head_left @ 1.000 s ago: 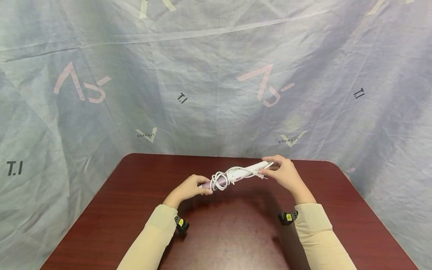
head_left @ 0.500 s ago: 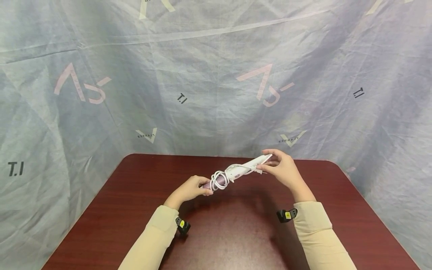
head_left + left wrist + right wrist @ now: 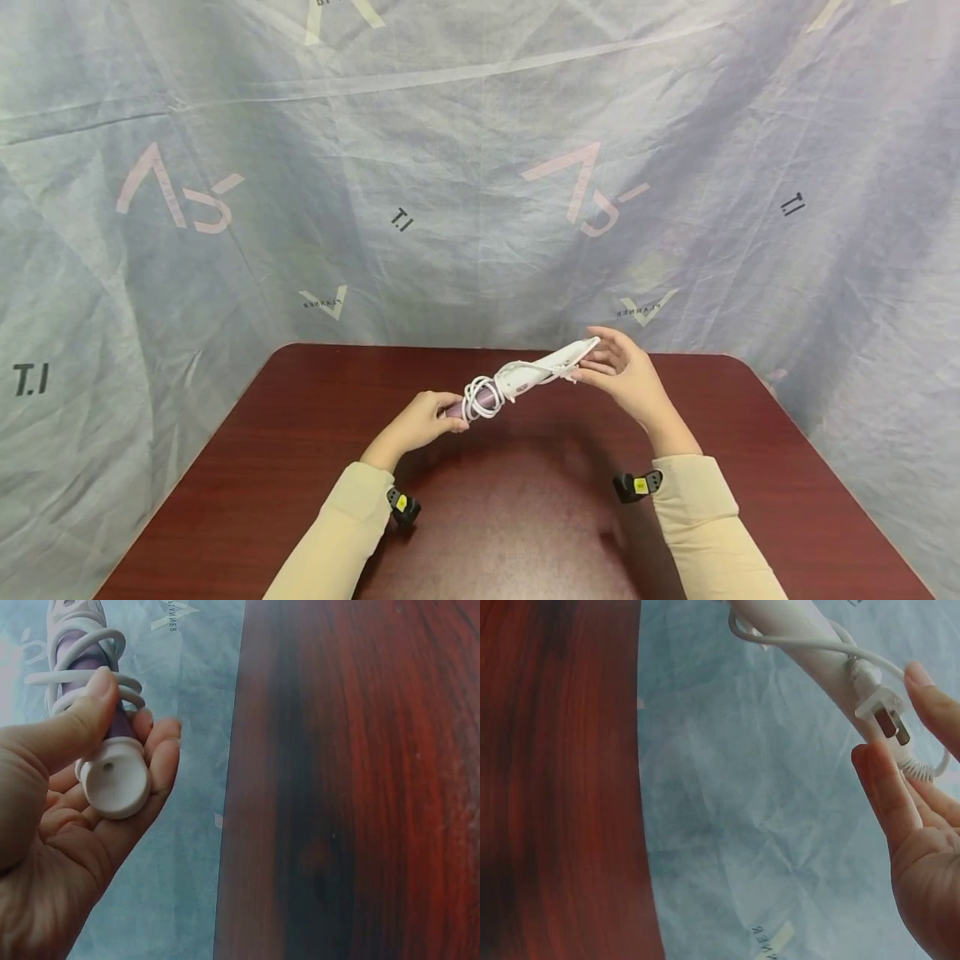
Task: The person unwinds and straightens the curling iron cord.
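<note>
A curling iron (image 3: 534,377) with a white handle and purple barrel is held above the table, tilted up to the right. Its white cord (image 3: 90,678) loops around the barrel. My left hand (image 3: 416,423) grips the barrel end, thumb on top over the cord, fingers underneath; the round white tip (image 3: 116,784) shows in the left wrist view. At the handle end, my right hand (image 3: 633,379) has loosened, thumb and fingers apart on either side. The two-pin plug (image 3: 883,709) lies against the handle, close to the right thumb.
Below the hands is a dark red wooden table (image 3: 480,517) with rounded far corners. A grey fabric sheet (image 3: 450,167) with printed letters hangs behind it and at both sides. Dark cameras sit at the wrists, the right camera (image 3: 637,486) hanging low over the table.
The handle end has risen, so the curling iron tilts more steeply. My right hand has moved up slightly and its fingers have spread from the handle end. My left hand keeps its grip.
</note>
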Motion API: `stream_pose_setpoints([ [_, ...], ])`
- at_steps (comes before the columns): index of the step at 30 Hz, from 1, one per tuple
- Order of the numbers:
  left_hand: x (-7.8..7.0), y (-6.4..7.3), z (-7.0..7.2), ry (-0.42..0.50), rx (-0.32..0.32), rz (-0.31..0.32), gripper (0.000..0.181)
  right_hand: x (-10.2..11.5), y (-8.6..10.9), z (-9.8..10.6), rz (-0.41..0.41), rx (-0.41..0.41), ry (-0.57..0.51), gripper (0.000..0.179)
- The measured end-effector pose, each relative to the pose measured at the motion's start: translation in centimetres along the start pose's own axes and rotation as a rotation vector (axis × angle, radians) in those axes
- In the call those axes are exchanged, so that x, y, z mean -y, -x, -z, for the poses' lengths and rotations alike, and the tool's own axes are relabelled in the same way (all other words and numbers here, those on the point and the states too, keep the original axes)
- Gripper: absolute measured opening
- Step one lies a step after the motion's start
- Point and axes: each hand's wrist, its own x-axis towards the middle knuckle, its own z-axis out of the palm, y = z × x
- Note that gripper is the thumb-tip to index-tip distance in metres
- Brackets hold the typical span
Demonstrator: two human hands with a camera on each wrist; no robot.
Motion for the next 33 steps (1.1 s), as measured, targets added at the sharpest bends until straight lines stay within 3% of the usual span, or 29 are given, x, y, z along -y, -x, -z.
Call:
stream_pose_setpoints([
  [7, -0.3, -0.1, -0.2, -0.063, -0.075, 0.025, 0.037, -0.9, 0.9, -0.4, -0.185, -0.048, -0.023, 0.051],
  [15, -0.4, 0.0, -0.4, -0.067, -0.143, 0.043, 0.037, -1.7, 1.8, -2.5, -0.277, -0.078, -0.211, 0.046],
  [26, 0.1, -0.2, -1.2, -0.093, -0.194, -0.003, 0.038, -1.8, 2.5, -5.3, -0.312, -0.389, -0.426, 0.042],
  [33, -0.1, -0.1, -1.4, -0.101, -0.192, -0.005, 0.038, -1.7, 2.3, -6.1, -0.315, -0.498, -0.481, 0.039],
])
